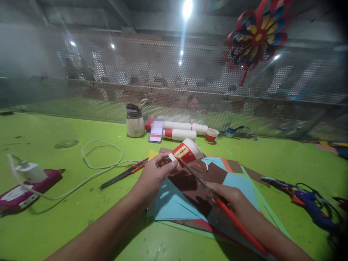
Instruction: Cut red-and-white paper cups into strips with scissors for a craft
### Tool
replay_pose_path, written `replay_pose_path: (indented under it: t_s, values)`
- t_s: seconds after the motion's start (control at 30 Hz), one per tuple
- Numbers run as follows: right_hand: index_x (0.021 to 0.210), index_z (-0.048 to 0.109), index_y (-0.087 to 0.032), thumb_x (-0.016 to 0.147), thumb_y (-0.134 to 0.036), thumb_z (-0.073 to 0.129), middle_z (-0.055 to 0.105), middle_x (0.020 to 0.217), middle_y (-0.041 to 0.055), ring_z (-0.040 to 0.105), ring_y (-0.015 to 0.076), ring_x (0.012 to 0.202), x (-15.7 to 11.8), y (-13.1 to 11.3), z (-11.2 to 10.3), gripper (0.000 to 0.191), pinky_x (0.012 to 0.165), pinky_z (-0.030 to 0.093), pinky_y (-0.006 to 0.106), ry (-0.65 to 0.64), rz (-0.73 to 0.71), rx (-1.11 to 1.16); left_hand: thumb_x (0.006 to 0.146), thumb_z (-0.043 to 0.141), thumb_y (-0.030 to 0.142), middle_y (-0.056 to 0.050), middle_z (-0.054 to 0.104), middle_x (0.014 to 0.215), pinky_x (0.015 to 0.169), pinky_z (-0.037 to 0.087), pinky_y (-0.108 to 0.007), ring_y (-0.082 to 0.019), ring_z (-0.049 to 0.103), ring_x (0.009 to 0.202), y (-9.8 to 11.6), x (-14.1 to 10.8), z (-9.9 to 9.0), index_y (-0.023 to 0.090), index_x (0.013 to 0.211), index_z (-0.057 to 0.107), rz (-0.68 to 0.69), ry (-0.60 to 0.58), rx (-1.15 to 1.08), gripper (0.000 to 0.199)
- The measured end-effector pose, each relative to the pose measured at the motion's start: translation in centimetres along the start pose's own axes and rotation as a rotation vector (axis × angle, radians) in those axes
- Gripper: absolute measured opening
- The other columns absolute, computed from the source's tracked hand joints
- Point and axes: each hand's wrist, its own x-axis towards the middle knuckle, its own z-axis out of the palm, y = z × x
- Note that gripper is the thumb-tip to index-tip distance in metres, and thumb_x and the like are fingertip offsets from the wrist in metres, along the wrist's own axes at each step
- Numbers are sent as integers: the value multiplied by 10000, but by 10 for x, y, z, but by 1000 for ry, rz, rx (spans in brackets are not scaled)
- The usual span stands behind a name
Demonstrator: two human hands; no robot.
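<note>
My left hand (157,167) grips a red and white paper cup (187,151) near its base, tilting it on its side with the mouth to the upper right. A pair of scissors (210,188) with red handles is in my right hand (231,195), its blades reaching up to the cup's lower edge. A thin curled paper strip (199,166) hangs beside the blades. Below both hands lies a pile of coloured paper, with brown sheets (216,174) and light blue sheets (174,204) on top.
Another orange-handled cutting tool (125,173) lies left of the paper. A white cable (102,167) runs to a charger on a purple power strip (40,185). Behind stand a bottle (135,123), a phone (156,131), stacked cups (182,135) and a single cup (211,135). A blue glue gun (307,203) lies right.
</note>
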Motion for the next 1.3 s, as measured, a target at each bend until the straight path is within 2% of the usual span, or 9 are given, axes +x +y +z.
replay_pose_path:
  t_s: [0.1,0.33,0.47,0.63,0.87,1.0,1.13,1.3]
  values:
    - [1138,644,-291,913,-264,500,677,1097,-29,596,238,1015,-1,1,0,268,873,449,296,9,3,-8,691,762,254,-118,711,1033,839,509,-363,-237,669,918,0,1,0,124,1023,651,-14,-6,-8,373]
    - [958,662,-255,913,-256,472,656,898,-37,589,206,839,0,9,6,196,750,447,259,11,2,-77,705,750,231,-127,709,1008,856,502,-351,-219,675,887,-1,0,-1,111,975,630,-50,3,-61,319]
    - [968,661,-252,894,-213,488,667,923,-43,590,208,874,-1,7,6,192,771,442,254,-3,19,-36,751,709,268,-120,711,968,841,522,-371,-217,670,866,0,2,-5,121,894,637,-86,-23,-119,218]
    - [945,659,-239,886,-177,469,666,907,-37,596,206,857,1,9,5,207,751,450,260,5,37,-58,722,740,235,-92,704,913,832,527,-378,-205,672,817,-2,6,-10,138,858,617,-76,32,-147,207]
    - [923,654,-229,907,-255,483,676,906,-20,613,224,912,4,12,4,174,791,460,280,-13,20,-89,682,770,209,-51,665,851,783,520,-341,-168,655,759,-9,7,-7,137,886,597,-31,90,-68,277]
    - [1010,658,-269,906,-215,492,694,976,-39,626,199,905,3,13,5,203,785,470,268,8,7,-137,680,774,234,-48,652,852,783,521,-358,-171,648,767,-13,6,-6,141,892,605,7,88,-58,287]
    - [1184,611,-347,894,-234,535,680,1133,-54,617,195,1013,1,12,4,321,878,454,284,28,2,-186,664,784,234,-50,664,846,795,517,-357,-181,658,783,-12,6,-6,141,881,611,4,104,-48,292]
    - [1224,589,-374,913,-237,506,669,1165,-46,609,200,1044,-2,11,3,350,903,447,308,31,11,-229,635,803,229,-52,687,864,803,509,-350,-186,666,802,-8,5,-7,157,875,619,-6,94,-57,311]
